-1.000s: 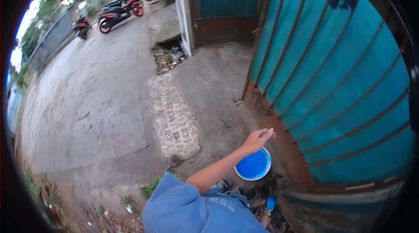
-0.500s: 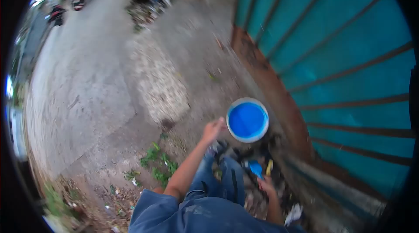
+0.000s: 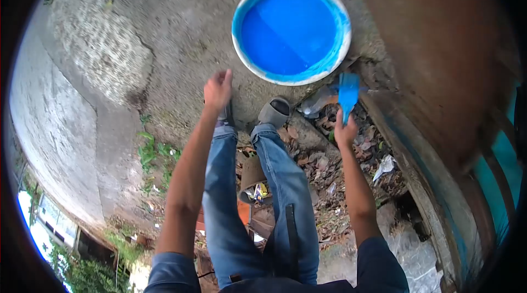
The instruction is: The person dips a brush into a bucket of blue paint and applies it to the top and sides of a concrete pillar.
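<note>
My right hand [image 3: 345, 129] is wrapped round the handle of a paintbrush [image 3: 348, 91] whose wide head is coated in blue. The brush points away from me, just off the lower right rim of a round tub [image 3: 238, 46] with a pale edge. Bright blue paint [image 3: 291, 29] lies inside it, and lighter blue smears line its inner wall. To the left of the tub, apart from it, hangs my left hand [image 3: 218, 90]. Its fingers are curled in and slightly blurred, with nothing visible in them.
My feet in grey shoes [image 3: 274, 113] stand close to the tub. Dry leaves and litter [image 3: 321, 175] cover the ground at right, beside a low concrete ledge [image 3: 409, 169]. A teal panel [image 3: 502, 164] rises at far right. Weeds [image 3: 147, 153] grow at left; a tipped container [image 3: 252, 175] lies between my legs.
The view has tilted down and come nearer, so the tub looks larger and higher up. My right hand has moved forward with the brush, towards the tub's rim. Most of the teal wall has left view.
</note>
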A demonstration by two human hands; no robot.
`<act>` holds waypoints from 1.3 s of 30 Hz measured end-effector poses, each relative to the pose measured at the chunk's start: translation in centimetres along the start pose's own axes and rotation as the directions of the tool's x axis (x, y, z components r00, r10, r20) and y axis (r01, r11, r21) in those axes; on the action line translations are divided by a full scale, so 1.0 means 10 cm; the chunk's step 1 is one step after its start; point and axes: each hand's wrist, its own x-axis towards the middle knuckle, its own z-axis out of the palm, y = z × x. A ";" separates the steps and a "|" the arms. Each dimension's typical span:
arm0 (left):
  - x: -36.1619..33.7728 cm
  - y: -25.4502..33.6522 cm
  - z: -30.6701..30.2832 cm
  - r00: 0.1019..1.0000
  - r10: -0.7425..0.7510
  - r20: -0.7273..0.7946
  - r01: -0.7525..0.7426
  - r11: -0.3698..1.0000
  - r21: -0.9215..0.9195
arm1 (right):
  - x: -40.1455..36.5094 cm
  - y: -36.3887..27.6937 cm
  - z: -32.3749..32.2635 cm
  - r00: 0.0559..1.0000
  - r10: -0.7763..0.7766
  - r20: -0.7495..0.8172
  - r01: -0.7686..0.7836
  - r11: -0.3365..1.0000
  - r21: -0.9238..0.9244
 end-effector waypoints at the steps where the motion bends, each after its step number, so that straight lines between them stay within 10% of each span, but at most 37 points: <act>1: 0.21 0.00 0.12 1.000 0.021 -0.022 -0.021 1.000 0.017 | 0.18 0.21 0.20 0.993 -0.104 -0.057 0.100 0.993 -0.060; 7: 1.25 -0.19 0.59 0.997 -0.070 -0.032 0.060 0.969 -0.239 | 0.99 0.28 0.75 0.822 -0.449 -0.351 0.440 0.891 -0.110; 21: 1.42 -0.10 0.53 0.976 0.031 0.214 0.129 0.711 -0.691 | 1.51 0.17 0.82 0.954 -0.072 -0.290 0.191 0.894 0.406; 25: 1.24 -0.33 0.65 0.964 -0.005 0.267 0.188 0.724 -0.664 | 1.65 0.12 0.74 0.904 -0.306 -0.298 0.342 0.936 0.077; 32: 1.16 -0.42 0.75 0.958 0.068 0.280 0.152 0.704 -0.693 | 2.03 -0.05 0.57 0.911 -0.299 -0.284 0.324 0.945 0.043; 39: 1.18 -0.46 0.82 0.972 0.219 0.088 -0.129 0.805 -0.579 | 2.29 -0.20 0.57 0.905 -0.385 -0.181 0.372 0.922 -0.105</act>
